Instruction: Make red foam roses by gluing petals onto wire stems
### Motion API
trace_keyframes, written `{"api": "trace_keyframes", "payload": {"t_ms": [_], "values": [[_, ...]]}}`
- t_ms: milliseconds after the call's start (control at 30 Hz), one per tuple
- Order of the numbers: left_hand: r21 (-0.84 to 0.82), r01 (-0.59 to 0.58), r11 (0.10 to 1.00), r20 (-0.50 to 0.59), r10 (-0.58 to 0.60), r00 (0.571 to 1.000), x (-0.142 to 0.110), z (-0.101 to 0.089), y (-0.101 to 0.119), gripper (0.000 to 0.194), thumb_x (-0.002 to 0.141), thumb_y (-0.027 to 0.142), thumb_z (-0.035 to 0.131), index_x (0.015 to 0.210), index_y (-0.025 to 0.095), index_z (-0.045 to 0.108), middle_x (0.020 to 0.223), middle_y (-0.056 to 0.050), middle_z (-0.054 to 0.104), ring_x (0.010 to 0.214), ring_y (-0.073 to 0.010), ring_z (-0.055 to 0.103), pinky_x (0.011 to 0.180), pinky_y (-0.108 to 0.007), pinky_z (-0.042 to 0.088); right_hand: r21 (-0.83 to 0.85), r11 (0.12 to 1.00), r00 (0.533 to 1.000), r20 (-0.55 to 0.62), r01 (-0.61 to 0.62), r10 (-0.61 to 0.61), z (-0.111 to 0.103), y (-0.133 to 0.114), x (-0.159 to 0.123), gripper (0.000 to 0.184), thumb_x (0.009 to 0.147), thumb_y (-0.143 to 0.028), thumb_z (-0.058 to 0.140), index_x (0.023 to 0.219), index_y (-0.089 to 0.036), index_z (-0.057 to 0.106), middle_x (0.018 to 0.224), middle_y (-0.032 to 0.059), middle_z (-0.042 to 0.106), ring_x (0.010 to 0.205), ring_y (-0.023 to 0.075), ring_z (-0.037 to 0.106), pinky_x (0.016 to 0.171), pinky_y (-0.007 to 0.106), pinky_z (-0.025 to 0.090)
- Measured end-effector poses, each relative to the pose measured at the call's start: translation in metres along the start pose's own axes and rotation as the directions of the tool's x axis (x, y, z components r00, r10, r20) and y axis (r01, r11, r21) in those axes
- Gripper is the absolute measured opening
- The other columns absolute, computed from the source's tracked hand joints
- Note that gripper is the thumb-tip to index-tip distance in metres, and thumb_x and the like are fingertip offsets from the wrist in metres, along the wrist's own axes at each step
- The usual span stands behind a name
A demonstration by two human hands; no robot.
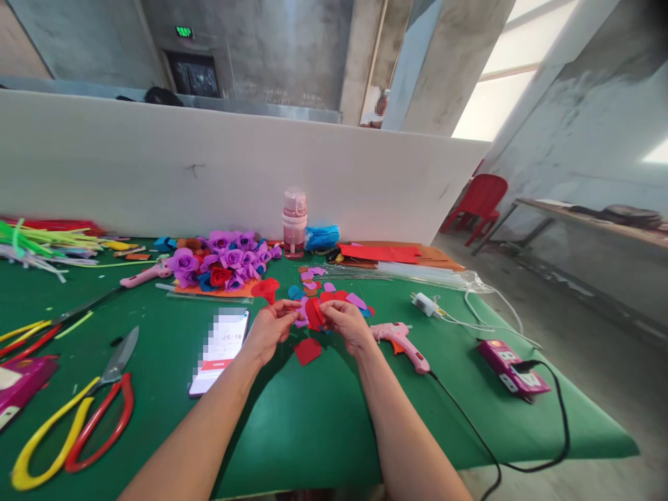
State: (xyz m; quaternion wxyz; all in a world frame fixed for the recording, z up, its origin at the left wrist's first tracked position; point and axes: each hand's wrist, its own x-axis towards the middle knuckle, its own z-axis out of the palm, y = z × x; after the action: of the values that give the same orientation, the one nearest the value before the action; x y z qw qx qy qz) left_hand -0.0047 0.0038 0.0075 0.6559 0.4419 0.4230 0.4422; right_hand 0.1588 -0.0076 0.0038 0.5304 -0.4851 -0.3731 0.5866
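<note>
Between my hands is a curled red felt or paper petal (314, 314). My right hand (347, 325) pinches its right side between thumb and fingers. My left hand (272, 330) is closed in a pinch just left of it; what its fingertips hold, if anything, is too small to make out. A red petal-shaped piece (266, 289) shows just behind my left hand. Another flat red petal (307, 351) lies on the green table (313, 417) below my hands. Loose purple, blue, red and brown petals (357, 300) are scattered behind them. A pink glue gun (401, 342) lies beside my right wrist.
Finished-looking purple roses (232, 259) are heaped at back left. A phone (222, 355) and large scissors (99, 410) lie left. A pink bottle (295, 223) stands against the white partition (234, 167). Right are a white plug (426, 305), a purple power block (511, 369) and trailing cords.
</note>
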Motion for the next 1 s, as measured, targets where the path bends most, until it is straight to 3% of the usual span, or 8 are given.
{"api": "trace_keyframes", "payload": {"t_ms": [200, 467, 567, 633, 700, 800, 900, 1000], "values": [[0.05, 0.018, 0.999, -0.024, -0.017, 1.0, 0.001, 0.001, -0.002, 0.036, 0.057, 0.038, 0.077, 0.077, 0.013, 0.061, 0.052, 0.007, 0.049, 0.034, 0.0006, 0.028, 0.035, -0.018, 0.013, -0.099, 0.994, 0.994, 0.1, 0.049, -0.039, 0.003, 0.0, -0.002, 0.023, 0.058, -0.035, 0.071, 0.062, -0.015, 0.061, 0.054, -0.0034, 0.058, 0.048, 0.0079, 0.049, 0.052, 0.022, 0.039], [0.128, -0.029, 0.991, -0.078, 0.039, 0.996, 0.005, -0.004, -0.005, 0.028, 0.061, 0.036, 0.07, 0.073, 0.012, 0.062, 0.049, 0.007, 0.047, 0.034, -0.0004, 0.028, 0.035, -0.018, 0.015, -0.174, 0.977, 0.991, 0.071, 0.122, -0.111, 0.002, 0.003, 0.0, 0.016, 0.061, -0.032, 0.063, 0.063, -0.016, 0.059, 0.052, -0.004, 0.055, 0.047, 0.0085, 0.047, 0.051, 0.022, 0.038], [0.099, -0.05, 0.994, -0.107, 0.061, 0.992, 0.006, -0.007, -0.004, 0.024, 0.061, 0.033, 0.068, 0.071, 0.014, 0.059, 0.043, 0.011, 0.038, 0.033, -0.0008, 0.024, 0.034, -0.018, 0.016, -0.317, 0.934, 0.983, -0.019, 0.166, -0.182, -0.008, 0.004, 0.009, 0.016, 0.067, -0.033, 0.057, 0.067, -0.017, 0.061, 0.056, -0.0019, 0.058, 0.051, 0.0118, 0.051, 0.053, 0.024, 0.041], [0.098, -0.05, 0.994, -0.121, 0.062, 0.991, 0.007, -0.009, -0.003, 0.022, 0.06, 0.031, 0.068, 0.07, 0.015, 0.057, 0.042, 0.012, 0.035, 0.033, -0.001, 0.023, 0.034, -0.017, 0.016, -0.563, 0.811, 0.957, -0.115, 0.158, -0.266, -0.017, 0.001, 0.015, 0.017, 0.072, -0.03, 0.053, 0.071, -0.017, 0.064, 0.063, 0.0019, 0.063, 0.059, 0.0161, 0.058, 0.058, 0.026, 0.043], [0.107, -0.044, 0.993, -0.122, 0.057, 0.991, 0.008, -0.011, -0.002, 0.022, 0.059, 0.029, 0.069, 0.07, 0.015, 0.056, 0.042, 0.012, 0.037, 0.032, -0.001, 0.024, 0.033, -0.017, 0.016, -0.819, 0.567, 0.927, -0.138, 0.09, -0.347, -0.022, -0.004, 0.015, 0.02, 0.075, -0.024, 0.051, 0.084, -0.018, 0.068, 0.078, 0.0063, 0.069, 0.075, 0.0206, 0.062, 0.068, 0.029, 0.044], [0.108, -0.049, 0.993, -0.116, 0.062, 0.991, 0.008, -0.012, -0.001, 0.023, 0.059, 0.03, 0.069, 0.071, 0.015, 0.056, 0.043, 0.011, 0.039, 0.032, -0.0008, 0.025, 0.033, -0.017, 0.016, -0.953, 0.298, 0.915, -0.064, 0.063, -0.398, -0.017, -0.009, -0.001, 0.036, 0.081, -0.018, 0.046, 0.114, -0.02, 0.061, 0.104, 0.0101, 0.068, 0.091, 0.0215, 0.062, 0.076, 0.029, 0.043], [0.1, -0.064, 0.993, -0.115, 0.075, 0.991, 0.009, -0.013, -0.001, 0.023, 0.059, 0.03, 0.07, 0.071, 0.015, 0.056, 0.043, 0.011, 0.039, 0.032, -0.0004, 0.024, 0.033, -0.016, 0.017, -0.939, 0.184, 0.94, 0.246, 0.291, -0.235, 0.002, -0.003, -0.028, 0.028, 0.081, -0.023, 0.052, 0.105, -0.022, 0.065, 0.1, 0.0072, 0.068, 0.087, 0.0195, 0.063, 0.074, 0.026, 0.043], [0.093, -0.076, 0.993, -0.119, 0.087, 0.989, 0.008, -0.012, 0.0, 0.024, 0.059, 0.031, 0.071, 0.071, 0.015, 0.056, 0.044, 0.011, 0.04, 0.032, -0.0004, 0.026, 0.032, -0.017, 0.018, -0.937, 0.095, 0.941, 0.328, 0.335, -0.081, 0.018, 0.01, -0.044, 0.022, 0.08, -0.026, 0.052, 0.096, -0.021, 0.067, 0.096, 0.0066, 0.067, 0.079, 0.019, 0.063, 0.066, 0.025, 0.042]]}}
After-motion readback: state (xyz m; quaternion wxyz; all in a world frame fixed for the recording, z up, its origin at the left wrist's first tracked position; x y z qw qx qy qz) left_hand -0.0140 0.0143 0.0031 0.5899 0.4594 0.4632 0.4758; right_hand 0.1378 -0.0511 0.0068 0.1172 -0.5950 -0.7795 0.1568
